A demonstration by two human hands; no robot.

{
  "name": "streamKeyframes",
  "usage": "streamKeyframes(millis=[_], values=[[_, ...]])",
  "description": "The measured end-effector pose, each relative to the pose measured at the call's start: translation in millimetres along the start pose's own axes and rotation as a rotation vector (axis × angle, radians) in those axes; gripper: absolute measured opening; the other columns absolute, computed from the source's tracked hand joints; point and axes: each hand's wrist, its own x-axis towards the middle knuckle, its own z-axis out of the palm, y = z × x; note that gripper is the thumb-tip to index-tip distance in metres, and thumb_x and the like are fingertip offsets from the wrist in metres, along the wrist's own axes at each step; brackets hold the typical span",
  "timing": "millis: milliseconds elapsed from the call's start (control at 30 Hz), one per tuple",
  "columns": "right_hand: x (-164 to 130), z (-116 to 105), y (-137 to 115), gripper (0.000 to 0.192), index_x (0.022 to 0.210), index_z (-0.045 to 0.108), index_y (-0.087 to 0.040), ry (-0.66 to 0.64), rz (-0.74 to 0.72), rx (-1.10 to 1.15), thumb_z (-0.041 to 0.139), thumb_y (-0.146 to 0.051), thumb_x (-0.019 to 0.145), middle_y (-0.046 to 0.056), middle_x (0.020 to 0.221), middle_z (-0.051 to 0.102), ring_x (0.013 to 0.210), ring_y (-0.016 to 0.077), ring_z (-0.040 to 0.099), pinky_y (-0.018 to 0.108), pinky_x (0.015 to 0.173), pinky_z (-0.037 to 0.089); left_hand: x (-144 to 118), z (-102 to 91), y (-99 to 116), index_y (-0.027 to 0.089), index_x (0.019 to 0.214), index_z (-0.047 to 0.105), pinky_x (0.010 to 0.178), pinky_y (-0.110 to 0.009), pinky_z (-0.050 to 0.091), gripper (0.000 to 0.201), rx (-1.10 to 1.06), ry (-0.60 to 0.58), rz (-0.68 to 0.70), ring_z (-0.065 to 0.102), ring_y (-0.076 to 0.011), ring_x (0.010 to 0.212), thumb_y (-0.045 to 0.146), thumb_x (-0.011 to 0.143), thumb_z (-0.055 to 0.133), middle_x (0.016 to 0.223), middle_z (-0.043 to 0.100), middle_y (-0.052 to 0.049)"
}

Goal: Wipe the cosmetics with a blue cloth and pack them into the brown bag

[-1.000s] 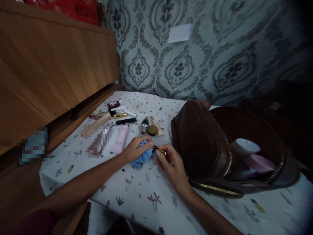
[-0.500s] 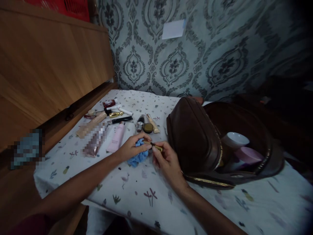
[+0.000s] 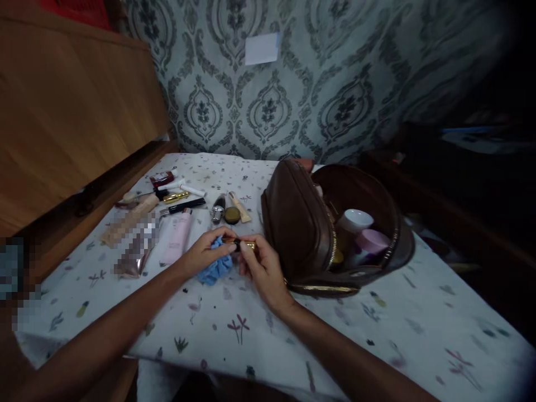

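Observation:
Between both hands lies a small gold-and-black lipstick tube (image 3: 237,244), level above the table. My left hand (image 3: 206,252) is closed on its left end with thumb and fingertips. My right hand (image 3: 264,269) pinches the gold right end. A crumpled blue scrunchie (image 3: 214,272) shows below and behind my left fingers; I cannot tell whether they touch it. Just beyond the hands are a dark bottle with a silver cap (image 3: 218,210), a round olive-gold pot (image 3: 231,215) and a small beige tube (image 3: 240,207). Right of my right hand stands an open brown bag (image 3: 293,223).
Inside the bag are a white container (image 3: 357,220) and a pink-lidded one (image 3: 372,241). On the left of the patterned tablecloth (image 3: 209,335) lie a pink tube (image 3: 177,237), a black pen-like stick (image 3: 184,206) and several other cosmetics. A wooden cabinet (image 3: 75,100) borders the left side.
The view has swung right, so everything sits further left. The lipstick tube has turned from slanted to nearly level between the hands. Both hands keep their hold.

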Motion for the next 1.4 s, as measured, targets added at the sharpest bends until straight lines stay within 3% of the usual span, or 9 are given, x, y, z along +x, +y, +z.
streamKeyframes(millis=[133,300,433,567,733,867,1033,1167,1400], values=[[-4,-2,-5,0.03,0.109,0.057,-0.017,-0.027,-0.108,-0.104,0.051,-0.045,0.096,-0.005,0.064,0.051,0.055,0.009,0.051,0.02,0.052,0.04,0,-1.6,2,0.016,0.081,0.062,0.075,-0.029,0.045,0.046,0.074,-0.019,-0.038,0.056,-0.0178,0.077,0.059,0.091,0.049,0.076,0.059,-0.001],[-8,-5,-24,0.023,0.109,0.058,-0.017,0.003,-0.257,-0.229,0.051,-0.035,0.096,-0.002,0.073,0.056,0.061,0.0095,0.052,0.021,0.058,0.044,-6,-2.9,14,0.02,0.099,0.066,0.084,-0.028,0.048,0.035,0.047,0.116,0.006,0.061,-0.0208,0.095,0.048,0.079,0.072,0.096,0.066,-0.002],[-22,-18,-51,0.02,0.113,0.057,-0.016,0.043,-0.555,-0.41,0.051,-0.029,0.099,0.004,0.091,0.066,0.075,0.0108,0.061,0.022,0.069,0.05,-8,2.4,31,0.02,0.093,0.069,0.079,-0.028,0.052,0.042,0.017,0.135,0.046,0.064,-0.0217,0.092,0.056,0.073,0.076,0.094,0.068,-0.003],[-45,-46,-91,0.019,0.115,0.055,-0.015,0.057,-0.799,-0.616,0.049,-0.027,0.101,0.006,0.097,0.069,0.079,0.0102,0.064,0.02,0.069,0.052,-3,17.8,55,0.02,0.098,0.069,0.071,-0.026,0.053,0.043,0.121,0.149,0.153,0.066,-0.0189,0.084,0.06,0.088,0.057,0.091,0.07,-0.004],[-64,-95,-124,0.015,0.11,0.058,-0.019,0.35,-0.684,-0.696,0.056,-0.028,0.098,0.003,0.092,0.068,0.074,0.0104,0.063,0.022,0.068,0.053,0,54.3,84,0.023,0.122,0.06,0.079,-0.021,0.052,0.025,0.581,-0.04,0.543,0.068,-0.013,0.092,0.026,0.099,0.05,0.105,0.071,-0.003],[-64,-124,-126,0.017,0.107,0.059,-0.018,0.445,-0.563,-0.669,0.054,-0.031,0.098,0.0,0.081,0.063,0.061,0.0094,0.057,0.022,0.058,0.049,-1,84.8,89,0.018,0.143,0.043,0.051,-0.02,0.045,0.041,0.954,-0.101,0.743,0.064,-0.0113,0.062,0.022,0.102,0.04,0.085,0.069,-0.001],[-59,-145,-130,0.015,0.1,0.06,-0.015,0.21,-0.45,-0.842,0.054,-0.029,0.098,0.001,0.078,0.063,0.063,0.0097,0.056,0.021,0.059,0.043,-1,97.8,73,0.017,0.14,0.043,0.045,-0.024,0.043,0.043,1.165,-0.094,0.787,0.064,-0.0143,0.057,0.011,0.098,0.035,0.075,0.064,0.002],[-56,-157,-135,0.013,0.094,0.06,-0.015,0.014,-0.351,-0.934,0.055,-0.027,0.097,-0.001,0.07,0.06,0.056,0.0081,0.049,0.021,0.055,0.038,0,96.0,67,0.02,0.137,0.046,0.047,-0.023,0.045,0.053,1.099,-0.132,0.79,0.062,-0.0124,0.055,0.0,0.09,0.032,0.078,0.063,0.002],[-52,-169,-141,0.009,0.092,0.063,-0.016,-0.119,-0.294,-0.967,0.057,-0.021,0.096,-0.003,0.067,0.06,0.056,0.0076,0.048,0.021,0.054,0.037,1,96.6,59,0.02,0.131,0.053,0.05,-0.022,0.047,0.054,0.989,-0.136,0.814,0.061,-0.0104,0.056,-0.003,0.086,0.033,0.08,0.064,0.0]])
